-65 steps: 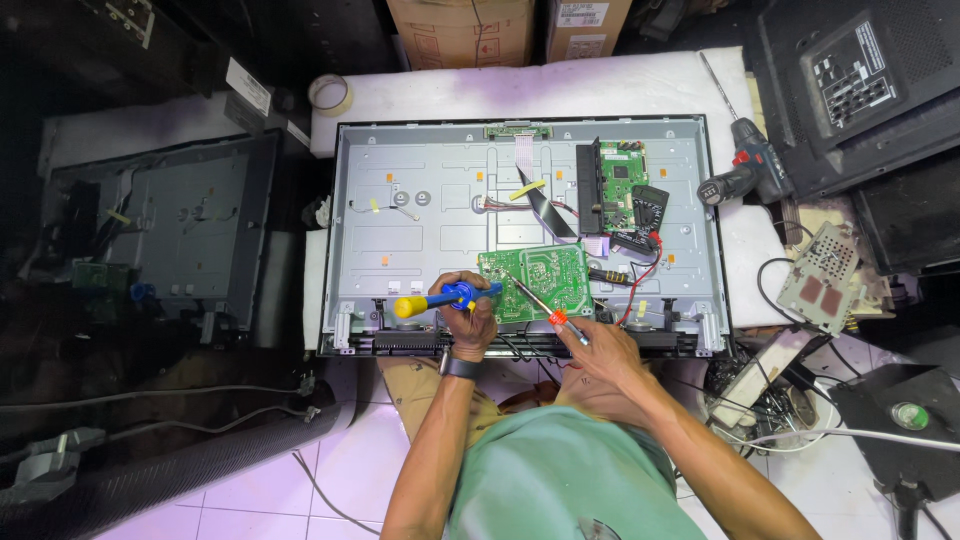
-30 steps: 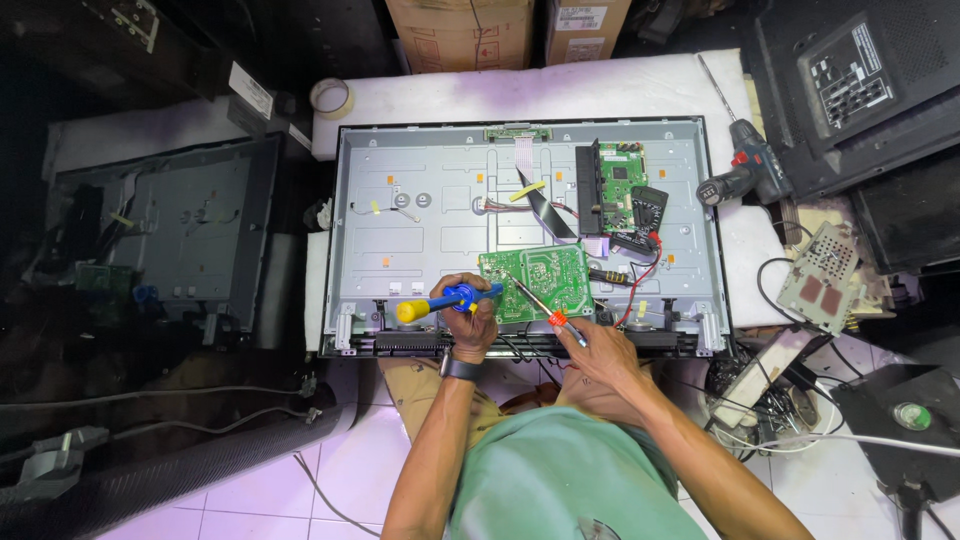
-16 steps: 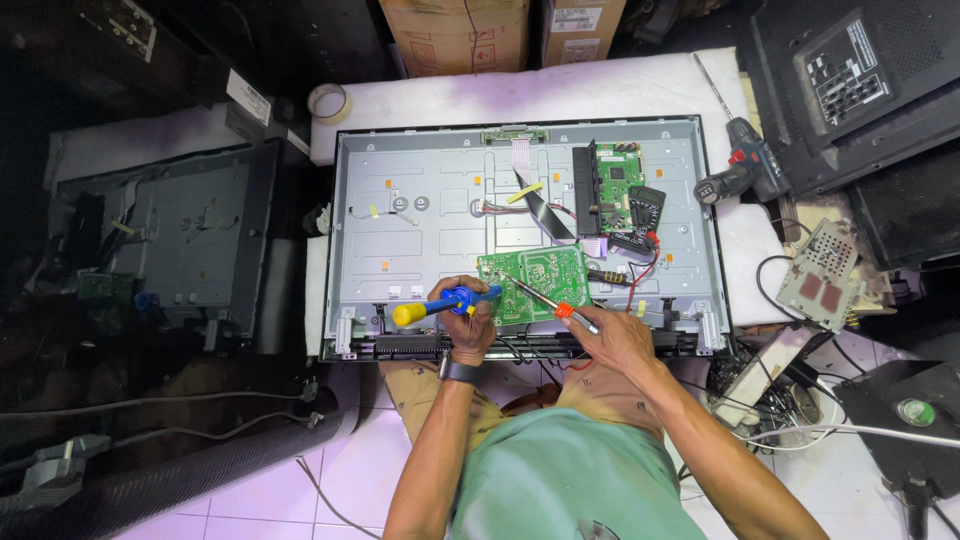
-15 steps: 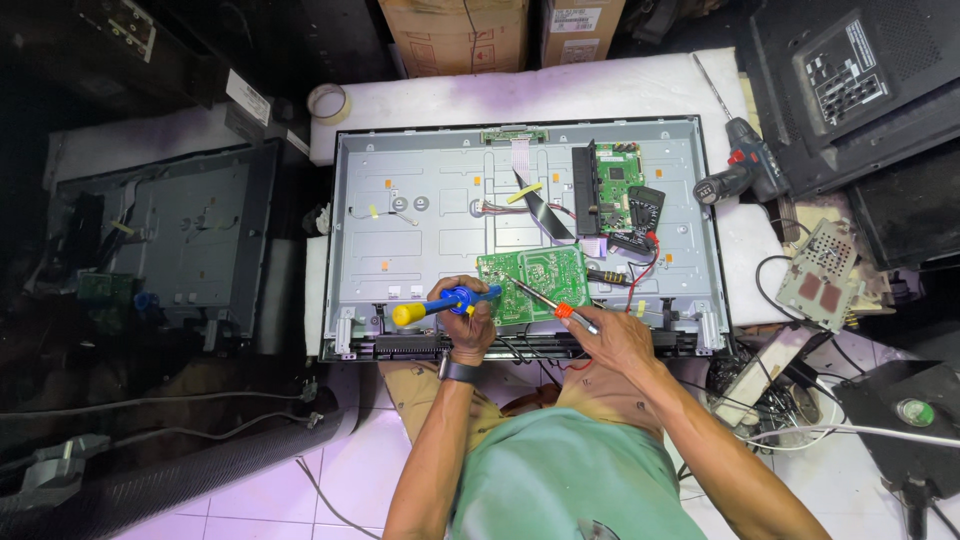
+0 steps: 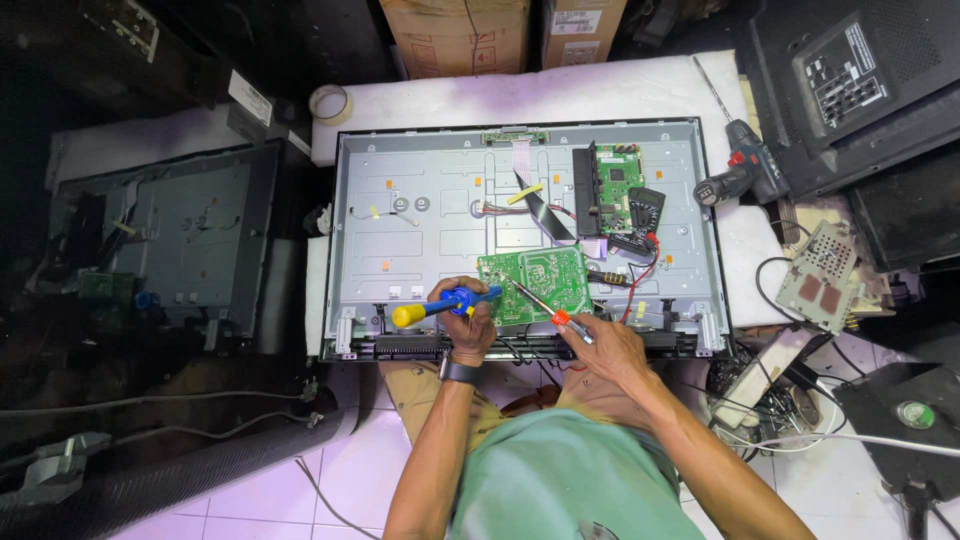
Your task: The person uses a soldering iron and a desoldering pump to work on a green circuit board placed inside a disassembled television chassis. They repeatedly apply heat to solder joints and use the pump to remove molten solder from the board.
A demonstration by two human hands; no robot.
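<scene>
Barely shifted, right hand (image 5: 608,345) pinches soldering iron (image 5: 545,308), tip angled up-left onto green board (image 5: 535,285); left hand (image 5: 468,318) grips blue-yellow pump (image 5: 440,306) beside it.

Green short-sleeved shirt (image 5: 560,470), arms bare below the sleeves. Dark watch (image 5: 459,372) on the left wrist. Tan shorts (image 5: 410,385) visible at the lap; both hands bare.

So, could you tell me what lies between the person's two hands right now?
In the head view, the lower part of the green circuit board lies between the left hand and right hand, with the right hand's tool shaft slanting across it.
</scene>
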